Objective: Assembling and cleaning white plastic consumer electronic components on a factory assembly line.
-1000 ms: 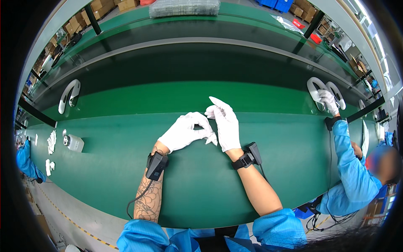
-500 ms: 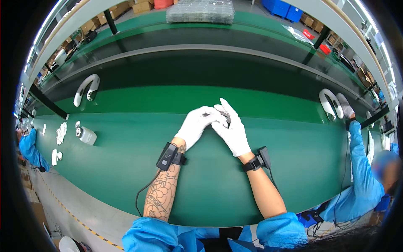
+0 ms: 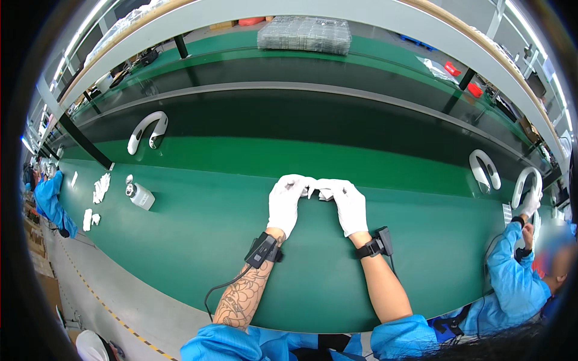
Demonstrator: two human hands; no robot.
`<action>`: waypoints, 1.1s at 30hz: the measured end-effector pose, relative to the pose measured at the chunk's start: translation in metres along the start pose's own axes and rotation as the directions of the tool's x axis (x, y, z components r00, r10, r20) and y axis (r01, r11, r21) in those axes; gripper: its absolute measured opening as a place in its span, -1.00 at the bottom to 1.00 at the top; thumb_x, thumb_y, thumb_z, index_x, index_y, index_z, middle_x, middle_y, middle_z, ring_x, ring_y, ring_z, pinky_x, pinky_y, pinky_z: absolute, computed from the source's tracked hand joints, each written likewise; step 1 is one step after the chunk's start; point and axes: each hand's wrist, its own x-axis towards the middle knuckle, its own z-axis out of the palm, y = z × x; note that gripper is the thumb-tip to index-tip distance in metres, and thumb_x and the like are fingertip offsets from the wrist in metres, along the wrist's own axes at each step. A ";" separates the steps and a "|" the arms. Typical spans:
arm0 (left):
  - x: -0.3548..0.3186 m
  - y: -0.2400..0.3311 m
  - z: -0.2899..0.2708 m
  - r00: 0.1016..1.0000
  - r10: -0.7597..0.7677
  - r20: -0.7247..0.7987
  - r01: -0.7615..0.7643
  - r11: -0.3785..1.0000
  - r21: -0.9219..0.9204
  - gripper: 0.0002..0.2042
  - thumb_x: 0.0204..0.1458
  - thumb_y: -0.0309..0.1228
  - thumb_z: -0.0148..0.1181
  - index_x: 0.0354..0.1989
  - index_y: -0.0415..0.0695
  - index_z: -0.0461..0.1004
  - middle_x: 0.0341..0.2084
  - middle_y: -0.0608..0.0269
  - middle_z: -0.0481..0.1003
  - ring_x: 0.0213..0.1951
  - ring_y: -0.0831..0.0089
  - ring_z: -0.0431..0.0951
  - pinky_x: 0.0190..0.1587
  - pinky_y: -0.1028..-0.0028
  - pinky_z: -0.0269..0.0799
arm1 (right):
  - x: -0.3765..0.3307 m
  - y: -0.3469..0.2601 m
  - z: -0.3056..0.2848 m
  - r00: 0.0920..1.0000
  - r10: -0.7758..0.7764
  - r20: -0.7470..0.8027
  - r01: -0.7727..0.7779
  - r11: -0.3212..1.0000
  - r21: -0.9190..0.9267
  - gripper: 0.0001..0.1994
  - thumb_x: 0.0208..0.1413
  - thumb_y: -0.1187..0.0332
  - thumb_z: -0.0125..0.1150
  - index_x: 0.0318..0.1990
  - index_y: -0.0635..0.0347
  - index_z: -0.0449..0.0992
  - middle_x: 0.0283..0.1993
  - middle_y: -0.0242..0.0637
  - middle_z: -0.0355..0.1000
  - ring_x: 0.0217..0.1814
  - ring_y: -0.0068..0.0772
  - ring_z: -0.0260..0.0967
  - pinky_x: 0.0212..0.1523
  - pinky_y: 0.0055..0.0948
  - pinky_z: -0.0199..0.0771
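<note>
Both of my hands wear white gloves and meet over the green belt (image 3: 253,289) at the middle of the view. My left hand (image 3: 286,201) and my right hand (image 3: 348,206) pinch a small white piece (image 3: 318,191) between their fingertips; what it is cannot be made out. The hands rest low, close to the belt surface. Each wrist carries a black strap-on device, and a cable runs from the left one. Nearest to the left lies a small white bottle (image 3: 139,196) on its side.
A white U-shaped neckband (image 3: 147,130) lies at the far left of the belt. White cloth scraps (image 3: 100,187) sit near the bottle. At the right a co-worker's gloved hand (image 3: 530,206) touches one of two more neckbands (image 3: 484,170). Clear trays (image 3: 304,34) are stacked on the upper shelf.
My right hand's raised fingers have folded down, and both hands have sunk toward the belt while still joined. The co-worker's hand at the right has moved between the neckbands.
</note>
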 end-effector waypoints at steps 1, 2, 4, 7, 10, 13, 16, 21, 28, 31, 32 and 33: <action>-0.003 -0.002 0.001 0.999 0.040 -0.034 -0.034 0.990 0.140 -0.90 0.31 -0.48 0.23 -0.09 -0.22 0.55 -0.25 0.26 0.58 -0.22 0.50 0.55 -0.03 0.47 0.47 | 0.002 0.000 -0.005 1.000 -0.006 -0.003 0.006 1.000 -0.003 -0.75 0.43 0.28 0.17 0.02 0.27 0.65 -0.14 -0.22 0.65 -0.18 -0.48 0.56 -0.03 -0.44 0.56; -0.007 -0.002 0.000 0.999 0.040 -0.032 -0.036 0.989 0.141 -0.90 0.31 -0.48 0.23 -0.09 -0.22 0.55 -0.25 0.26 0.58 -0.22 0.50 0.55 -0.03 0.47 0.47 | 0.002 -0.001 -0.007 1.000 0.019 -0.009 -0.019 1.000 -0.024 -0.75 0.43 0.29 0.16 0.03 0.26 0.65 -0.14 -0.21 0.65 -0.18 -0.48 0.56 -0.03 -0.44 0.56; -0.017 0.001 -0.002 0.998 -0.067 -0.017 0.064 0.989 -0.135 -0.90 0.30 -0.49 0.25 -0.09 -0.22 0.54 -0.27 0.27 0.57 -0.21 0.50 0.57 -0.04 0.45 0.51 | 0.001 -0.001 -0.008 0.999 0.042 -0.017 -0.043 0.998 -0.044 -0.75 0.44 0.30 0.16 0.04 0.25 0.65 -0.13 -0.20 0.65 -0.18 -0.47 0.56 -0.03 -0.43 0.56; -0.042 0.004 -0.008 0.997 -0.077 0.028 0.078 0.996 -0.031 -0.90 0.29 -0.50 0.27 -0.09 -0.22 0.54 -0.26 0.26 0.57 -0.19 0.49 0.57 -0.03 0.43 0.53 | -0.001 -0.004 -0.012 0.999 0.022 -0.023 -0.023 0.999 -0.042 -0.74 0.44 0.32 0.14 0.08 0.25 0.65 -0.12 -0.19 0.65 -0.18 -0.48 0.58 -0.03 -0.44 0.57; -0.063 0.014 -0.010 0.990 -0.062 0.127 0.054 0.996 0.065 -0.89 0.28 -0.52 0.29 -0.09 -0.21 0.53 -0.24 0.25 0.58 -0.18 0.48 0.57 0.01 0.43 0.52 | -0.005 -0.011 -0.005 1.000 -0.002 0.029 -0.001 0.994 0.111 -0.71 0.47 0.34 0.07 0.13 0.30 0.62 -0.07 -0.22 0.66 -0.13 -0.45 0.60 -0.02 -0.44 0.59; -0.066 0.006 -0.011 0.985 -0.040 0.167 -0.005 0.966 0.257 -0.88 0.25 -0.49 0.34 -0.11 -0.18 0.55 -0.25 0.27 0.58 -0.20 0.51 0.57 -0.03 0.45 0.52 | -0.004 0.001 -0.005 0.993 0.110 0.034 -0.114 0.925 0.362 -0.70 0.47 0.35 0.07 0.16 0.33 0.59 -0.06 -0.17 0.65 -0.10 -0.38 0.62 0.02 -0.40 0.61; -0.079 0.024 0.012 0.921 0.010 0.389 -0.242 0.796 0.554 -0.83 0.17 -0.36 0.45 -0.20 -0.11 0.58 -0.33 0.29 0.57 -0.34 0.54 0.58 -0.14 0.45 0.53 | -0.019 0.002 -0.009 0.985 0.136 0.101 -0.166 0.649 0.743 -0.62 0.46 0.31 0.08 0.25 0.43 0.46 0.06 0.01 0.58 0.06 -0.10 0.61 0.15 -0.20 0.64; -0.077 0.010 0.004 0.737 0.242 0.631 -0.667 0.411 0.621 -0.85 0.08 -0.36 0.43 -0.28 0.01 0.54 -0.42 0.25 0.60 -0.40 0.15 0.61 -0.24 0.22 0.44 | -0.041 -0.011 0.006 0.956 0.209 0.207 -0.288 0.524 0.801 -0.54 0.50 0.17 0.02 0.27 0.45 0.42 -0.09 -0.10 0.53 -0.06 -0.18 0.55 0.13 -0.19 0.62; -0.082 0.013 0.006 0.744 0.219 0.631 -0.658 0.404 0.635 -0.81 0.12 -0.33 0.41 -0.17 0.02 0.51 -0.44 0.30 0.60 -0.35 0.20 0.61 -0.16 0.24 0.38 | -0.039 0.003 -0.003 0.941 0.204 0.269 -0.337 0.516 0.788 -0.51 0.54 0.10 -0.12 0.20 0.43 0.47 -0.24 -0.15 0.53 -0.19 -0.27 0.54 0.00 -0.27 0.63; -0.085 0.020 0.008 0.796 0.224 0.562 -0.585 0.521 0.621 -0.80 0.14 -0.32 0.40 -0.15 -0.01 0.52 -0.45 0.30 0.59 -0.37 0.21 0.59 -0.17 0.23 0.38 | -0.040 -0.014 0.000 0.931 0.222 0.291 -0.364 0.480 0.798 -0.50 0.58 0.06 -0.19 0.14 0.37 0.52 -0.22 -0.11 0.57 -0.15 -0.15 0.59 -0.15 -0.24 0.65; -0.085 0.022 0.009 0.797 0.222 0.562 -0.584 0.521 0.622 -0.80 0.14 -0.32 0.40 -0.15 -0.01 0.52 -0.45 0.30 0.59 -0.37 0.21 0.59 -0.17 0.23 0.38 | -0.042 -0.015 -0.001 0.919 0.279 0.278 -0.387 0.515 0.765 -0.50 0.58 0.06 -0.19 0.13 0.36 0.52 -0.20 -0.11 0.58 -0.12 -0.14 0.61 -0.15 -0.26 0.65; -0.084 0.023 0.011 0.794 0.216 0.569 -0.591 0.495 0.637 -0.79 0.14 -0.32 0.41 -0.14 -0.02 0.52 -0.46 0.30 0.58 -0.38 0.22 0.59 -0.17 0.24 0.38 | -0.043 -0.016 -0.001 0.906 0.335 0.261 -0.412 0.545 0.730 -0.50 0.58 0.05 -0.18 0.13 0.35 0.53 -0.17 -0.11 0.59 -0.08 -0.14 0.62 -0.15 -0.28 0.66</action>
